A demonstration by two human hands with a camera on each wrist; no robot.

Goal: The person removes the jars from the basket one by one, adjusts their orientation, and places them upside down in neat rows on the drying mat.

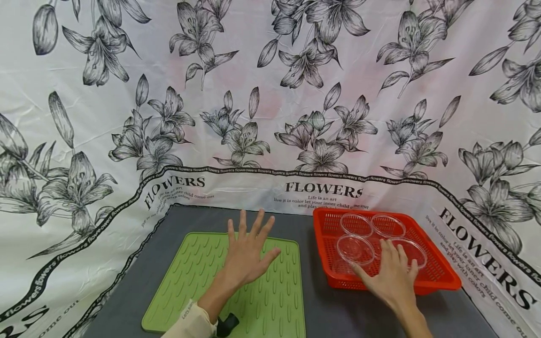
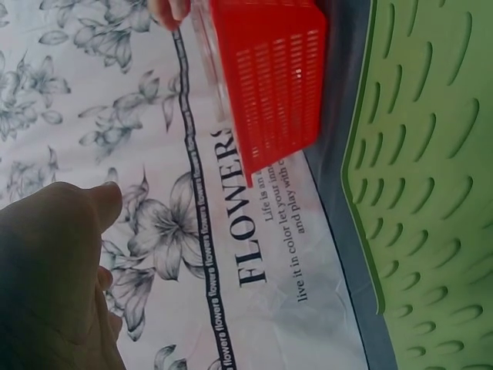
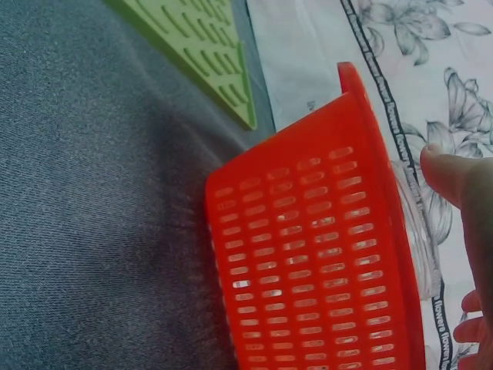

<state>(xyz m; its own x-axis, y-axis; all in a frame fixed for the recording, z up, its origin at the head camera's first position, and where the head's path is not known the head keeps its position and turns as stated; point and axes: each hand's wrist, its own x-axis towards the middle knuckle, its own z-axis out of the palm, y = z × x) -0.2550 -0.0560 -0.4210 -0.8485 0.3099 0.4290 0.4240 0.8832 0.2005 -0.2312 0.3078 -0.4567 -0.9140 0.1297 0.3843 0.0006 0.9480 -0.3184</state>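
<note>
My left hand (image 1: 247,257) is held over the green ridged mat (image 1: 272,295) with its fingers spread and nothing in it. To the right, my right hand (image 1: 393,277) hovers at the near side of a red slotted plastic basket (image 1: 336,280), fingers extended and thumb apart. Several clear round dishes, like petri dishes (image 1: 356,249), sit in the basket; the fingers overlap the near right one in the head view. In the right wrist view, dish edges (image 3: 416,231) rise above the basket's rim, close to the thumb (image 3: 451,173).
A dark grey cloth (image 1: 310,310) covers the table beneath the mat and the basket. White fabric (image 1: 262,103) printed with black flowers and lettering hangs behind and along the sides. A black strap (image 1: 227,325) shows at the left wrist.
</note>
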